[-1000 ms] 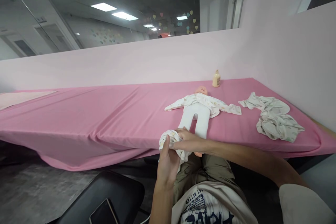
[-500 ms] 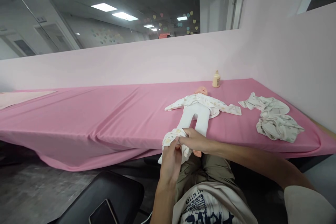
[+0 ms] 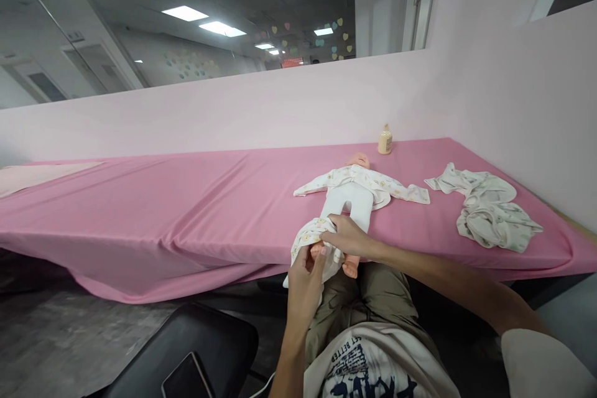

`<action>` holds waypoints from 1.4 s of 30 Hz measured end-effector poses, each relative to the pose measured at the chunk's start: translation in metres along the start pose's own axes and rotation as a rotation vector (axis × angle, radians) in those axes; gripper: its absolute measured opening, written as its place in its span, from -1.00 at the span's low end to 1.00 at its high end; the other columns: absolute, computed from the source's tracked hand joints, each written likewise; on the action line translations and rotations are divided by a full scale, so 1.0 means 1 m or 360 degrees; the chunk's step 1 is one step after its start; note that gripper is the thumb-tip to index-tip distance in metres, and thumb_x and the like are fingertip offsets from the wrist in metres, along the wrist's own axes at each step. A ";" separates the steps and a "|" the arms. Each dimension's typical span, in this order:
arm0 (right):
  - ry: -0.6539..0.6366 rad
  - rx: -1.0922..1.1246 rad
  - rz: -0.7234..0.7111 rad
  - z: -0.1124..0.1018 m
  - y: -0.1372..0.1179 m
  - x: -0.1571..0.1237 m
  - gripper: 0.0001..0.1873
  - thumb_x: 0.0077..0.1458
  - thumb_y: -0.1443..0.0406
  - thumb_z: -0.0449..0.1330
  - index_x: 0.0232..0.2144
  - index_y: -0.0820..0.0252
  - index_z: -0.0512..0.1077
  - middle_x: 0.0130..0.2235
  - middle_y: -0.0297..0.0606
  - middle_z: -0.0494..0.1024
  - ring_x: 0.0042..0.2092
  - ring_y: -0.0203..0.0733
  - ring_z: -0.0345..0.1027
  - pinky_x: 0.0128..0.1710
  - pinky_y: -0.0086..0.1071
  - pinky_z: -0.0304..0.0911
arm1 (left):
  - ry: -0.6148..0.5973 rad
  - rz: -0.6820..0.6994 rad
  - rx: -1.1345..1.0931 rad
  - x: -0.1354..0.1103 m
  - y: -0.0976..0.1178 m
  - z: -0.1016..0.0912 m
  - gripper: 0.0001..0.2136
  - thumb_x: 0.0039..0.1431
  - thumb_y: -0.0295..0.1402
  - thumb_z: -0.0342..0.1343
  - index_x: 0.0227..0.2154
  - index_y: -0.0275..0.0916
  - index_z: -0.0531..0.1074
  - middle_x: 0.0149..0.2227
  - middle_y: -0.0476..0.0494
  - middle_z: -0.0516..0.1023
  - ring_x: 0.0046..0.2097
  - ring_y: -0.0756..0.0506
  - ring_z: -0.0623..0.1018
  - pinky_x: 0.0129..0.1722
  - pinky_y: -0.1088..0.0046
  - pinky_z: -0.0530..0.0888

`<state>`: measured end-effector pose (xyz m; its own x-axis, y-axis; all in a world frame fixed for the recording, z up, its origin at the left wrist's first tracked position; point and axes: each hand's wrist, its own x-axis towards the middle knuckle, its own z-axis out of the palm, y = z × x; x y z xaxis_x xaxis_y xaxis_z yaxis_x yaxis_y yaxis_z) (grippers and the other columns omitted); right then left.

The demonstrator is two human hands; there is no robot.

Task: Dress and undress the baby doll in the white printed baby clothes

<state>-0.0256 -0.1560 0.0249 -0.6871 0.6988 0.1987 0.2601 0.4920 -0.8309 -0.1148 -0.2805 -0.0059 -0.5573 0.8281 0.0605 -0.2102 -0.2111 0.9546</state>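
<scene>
A baby doll (image 3: 351,189) in a white printed top and white leggings lies on its back on the pink-covered table (image 3: 186,199), feet toward me. At its feet, a small bunched white patterned garment (image 3: 308,237) is gripped by both hands. My left hand (image 3: 305,283) pinches the garment from below at the table edge, next to a bare doll foot (image 3: 318,250). My right hand (image 3: 349,237) grips the garment's upper edge over the doll's left leg. The other doll foot (image 3: 351,268) sticks out below my right hand.
A crumpled heap of pale baby clothes (image 3: 487,210) lies at the right end of the table. A small cream bottle (image 3: 385,140) stands by the pink back wall. A phone (image 3: 186,376) rests on a black chair (image 3: 196,348) at lower left.
Both hands have moved the bunched garment up and a little right along the doll's leg. A bare doll foot now shows beside my left fingers.
</scene>
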 end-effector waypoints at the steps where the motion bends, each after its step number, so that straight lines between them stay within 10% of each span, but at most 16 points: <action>1: 0.0015 -0.0035 0.0004 0.000 0.000 0.000 -0.81 -0.01 0.32 0.15 -0.55 0.14 0.18 -0.52 -0.37 0.31 -0.45 -0.28 0.14 -0.45 -0.39 0.00 | 0.0039 0.0041 0.0036 0.001 -0.001 0.000 -0.77 -0.02 -0.43 0.32 -0.23 -0.26 0.55 -0.16 -0.14 0.57 -0.08 -0.12 0.50 -0.07 0.53 0.35; 8: 0.0140 -0.0288 -0.0090 -0.005 0.001 0.005 -0.75 -0.02 0.30 0.13 -0.58 0.15 0.10 -0.58 -0.48 0.16 -0.48 -0.36 0.00 -0.45 -0.40 -0.14 | 0.0372 0.0322 0.0315 0.002 -0.013 0.006 -0.61 -0.15 -0.46 0.39 -0.17 -0.12 0.55 -0.14 -0.07 0.53 -0.01 -0.14 0.44 0.02 0.51 0.30; 15: 0.0065 0.0440 -0.0056 -0.013 0.015 0.013 -0.80 -0.01 0.21 0.20 -0.44 0.20 0.27 -0.47 -0.46 0.27 -0.41 -0.35 0.13 -0.40 -0.43 0.05 | 0.0549 0.0563 0.0715 0.014 -0.011 0.005 -0.74 -0.07 -0.35 0.36 -0.26 -0.11 0.54 -0.20 -0.08 0.54 -0.07 -0.15 0.46 0.03 0.47 0.29; 23: -0.0149 0.0736 0.0087 -0.016 0.035 0.002 -0.35 -0.24 0.17 0.45 -0.10 0.22 0.32 -0.17 -0.24 0.48 -0.14 -0.18 0.36 -0.15 -0.33 0.28 | 0.0595 0.0805 0.1234 0.041 0.005 0.004 -0.74 0.15 -0.12 0.13 -0.26 -0.21 0.44 -0.32 -0.09 0.55 -0.27 -0.12 0.51 -0.21 0.41 0.38; 29: -0.0201 0.0208 -0.0006 -0.016 0.031 -0.004 -0.59 -0.18 0.09 0.40 -0.36 0.24 0.42 -0.36 -0.33 0.45 -0.29 -0.21 0.30 -0.28 -0.35 0.20 | 0.0595 0.0793 0.1188 0.049 0.017 0.006 -0.76 0.13 -0.12 0.14 -0.33 -0.20 0.40 -0.38 -0.03 0.52 -0.33 -0.07 0.50 -0.27 0.45 0.37; 38: -0.0140 0.1048 0.0217 -0.018 0.021 0.009 -0.66 -0.10 0.11 0.35 -0.34 0.18 0.40 -0.41 -0.34 0.46 -0.34 -0.24 0.34 -0.28 -0.36 0.28 | 0.0473 0.0617 0.0904 0.039 -0.007 -0.010 -0.72 0.11 -0.15 0.16 -0.21 -0.21 0.41 -0.26 -0.03 0.53 -0.21 -0.05 0.52 -0.17 0.45 0.42; 42: -0.0087 0.0888 0.0069 -0.042 0.016 0.012 -0.66 -0.08 0.10 0.33 -0.36 0.19 0.36 -0.41 -0.38 0.40 -0.37 -0.30 0.26 -0.33 -0.41 0.20 | 0.0528 0.0639 0.0883 0.035 -0.029 -0.018 -0.70 0.08 -0.17 0.18 -0.18 -0.23 0.43 -0.23 -0.07 0.53 -0.19 -0.08 0.52 -0.12 0.41 0.43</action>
<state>-0.0014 -0.1183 0.0358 -0.7218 0.6771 0.1435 -0.0991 0.1041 -0.9896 -0.1426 -0.2542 -0.0369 -0.7363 0.5248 0.4271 0.4456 -0.0989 0.8897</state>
